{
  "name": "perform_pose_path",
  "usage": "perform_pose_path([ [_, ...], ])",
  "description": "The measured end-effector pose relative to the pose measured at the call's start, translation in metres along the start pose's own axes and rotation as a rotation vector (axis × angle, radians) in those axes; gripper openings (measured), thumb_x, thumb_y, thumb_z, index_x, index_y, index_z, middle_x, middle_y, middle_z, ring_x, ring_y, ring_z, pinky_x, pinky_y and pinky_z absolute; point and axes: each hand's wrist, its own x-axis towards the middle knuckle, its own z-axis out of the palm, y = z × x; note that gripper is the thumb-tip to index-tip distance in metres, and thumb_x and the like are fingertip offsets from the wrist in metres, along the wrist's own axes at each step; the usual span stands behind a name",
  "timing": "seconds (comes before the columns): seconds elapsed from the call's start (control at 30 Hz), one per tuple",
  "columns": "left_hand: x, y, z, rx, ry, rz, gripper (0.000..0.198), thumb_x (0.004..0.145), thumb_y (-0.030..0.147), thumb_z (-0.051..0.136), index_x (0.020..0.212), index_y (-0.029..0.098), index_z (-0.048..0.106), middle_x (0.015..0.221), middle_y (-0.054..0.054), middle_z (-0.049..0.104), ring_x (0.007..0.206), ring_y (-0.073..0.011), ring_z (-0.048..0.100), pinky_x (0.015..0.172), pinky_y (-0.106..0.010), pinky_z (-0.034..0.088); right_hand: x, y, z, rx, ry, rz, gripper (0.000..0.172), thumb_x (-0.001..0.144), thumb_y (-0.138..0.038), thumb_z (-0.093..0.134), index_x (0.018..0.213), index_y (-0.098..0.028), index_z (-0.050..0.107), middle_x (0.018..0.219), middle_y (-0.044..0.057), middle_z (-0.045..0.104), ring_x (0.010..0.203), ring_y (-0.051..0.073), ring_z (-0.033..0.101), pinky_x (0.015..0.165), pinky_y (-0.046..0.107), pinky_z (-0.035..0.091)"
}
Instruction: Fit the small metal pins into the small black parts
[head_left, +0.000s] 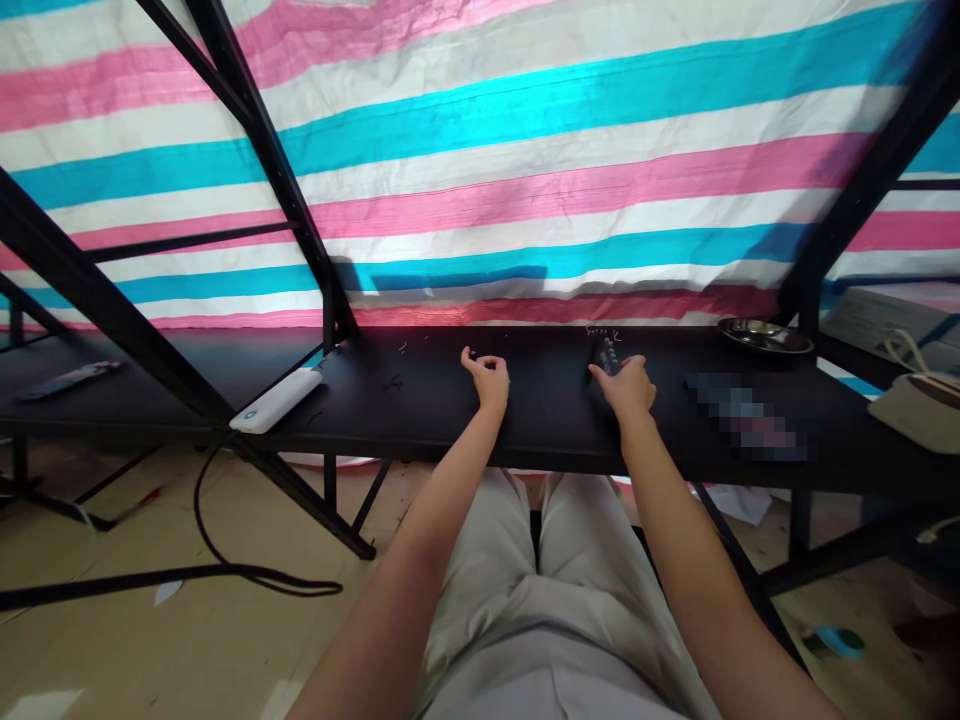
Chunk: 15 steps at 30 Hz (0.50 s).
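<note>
My left hand (491, 378) is over the black shelf, its fingers curled in a pinch. A tiny dark piece seems to sit at the fingertips, too small to name. To its right, my right hand (630, 385) has its thumb stretched left and its fingers bent around the near end of a dark strip with small grey round pieces (609, 355). Whether those pieces are fixed to the strip cannot be made out. Just behind the strip lie several tiny pale bits (600, 331). Thin dark bits (393, 383) are scattered left of my left hand.
On the black shelf (547, 430) stand a white oblong device (277, 400) at left and a shiny metal dish (765, 337) at right. A blurred-out item (750, 418) lies before the dish. Black frame posts (262, 150) flank me; a striped sheet (540, 130) hangs behind.
</note>
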Motion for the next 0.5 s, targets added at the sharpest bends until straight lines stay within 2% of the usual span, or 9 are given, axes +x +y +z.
perform_pose_path([
  [0.07, 0.004, 0.0, -0.001, -0.053, 0.14, -0.023, 0.08, 0.078, 0.015, 0.051, 0.139, 0.025, 0.001, 0.088, 0.003, 0.061, 0.039, -0.0032, 0.047, 0.047, -0.019, 0.039, -0.001, -0.002, -0.001, 0.027, 0.026, -0.004, 0.058, 0.074, -0.06, 0.055, 0.108, -0.014, 0.042, 0.1, 0.017, 0.062, 0.092, 0.03, 0.06, 0.079, 0.039, 0.039],
  [0.1, 0.006, -0.001, -0.002, -0.086, 0.17, -0.052, 0.082, 0.078, 0.015, 0.051, 0.14, 0.025, -0.001, 0.091, 0.001, 0.062, 0.039, -0.0037, 0.048, 0.045, -0.019, 0.038, -0.001, -0.002, -0.002, 0.04, 0.035, -0.007, 0.057, 0.075, -0.061, 0.052, 0.107, -0.015, 0.042, 0.098, 0.016, 0.062, 0.09, 0.029, 0.06, 0.078, 0.038, 0.039],
  [0.17, 0.009, -0.001, -0.002, -0.157, 0.145, -0.119, 0.084, 0.078, 0.013, 0.05, 0.141, 0.026, -0.005, 0.1, -0.003, 0.063, 0.041, -0.0049, 0.052, 0.042, -0.019, 0.037, -0.001, -0.003, -0.003, 0.07, 0.047, -0.011, 0.057, 0.077, -0.065, 0.046, 0.105, -0.016, 0.042, 0.094, 0.015, 0.062, 0.086, 0.028, 0.06, 0.074, 0.036, 0.039],
  [0.27, 0.014, -0.002, -0.002, -0.262, 0.088, -0.179, 0.086, 0.078, 0.01, 0.049, 0.143, 0.028, -0.004, 0.118, -0.009, 0.058, 0.048, -0.0063, 0.059, 0.044, -0.019, 0.042, -0.003, -0.005, -0.006, 0.111, 0.064, -0.006, 0.056, 0.08, -0.068, 0.036, 0.102, -0.017, 0.042, 0.088, 0.012, 0.062, 0.08, 0.027, 0.06, 0.068, 0.033, 0.038],
  [0.4, 0.017, -0.003, -0.001, -0.328, 0.046, -0.201, 0.075, 0.078, 0.008, 0.05, 0.141, 0.027, 0.014, 0.138, -0.015, 0.041, 0.061, -0.0089, 0.066, 0.049, -0.019, 0.047, -0.005, -0.008, -0.01, 0.134, 0.083, 0.006, 0.052, 0.083, -0.066, 0.031, 0.101, -0.018, 0.043, 0.084, 0.01, 0.061, 0.077, 0.025, 0.059, 0.066, 0.032, 0.037],
  [0.5, 0.018, -0.004, -0.001, -0.317, 0.065, -0.208, 0.052, 0.079, 0.01, 0.052, 0.127, 0.019, 0.035, 0.133, -0.017, 0.045, 0.06, -0.0091, 0.066, 0.048, -0.019, 0.046, -0.006, -0.009, -0.012, 0.158, 0.113, -0.005, 0.046, 0.086, -0.061, 0.031, 0.1, -0.019, 0.043, 0.084, 0.009, 0.06, 0.077, 0.024, 0.058, 0.067, 0.031, 0.036],
])
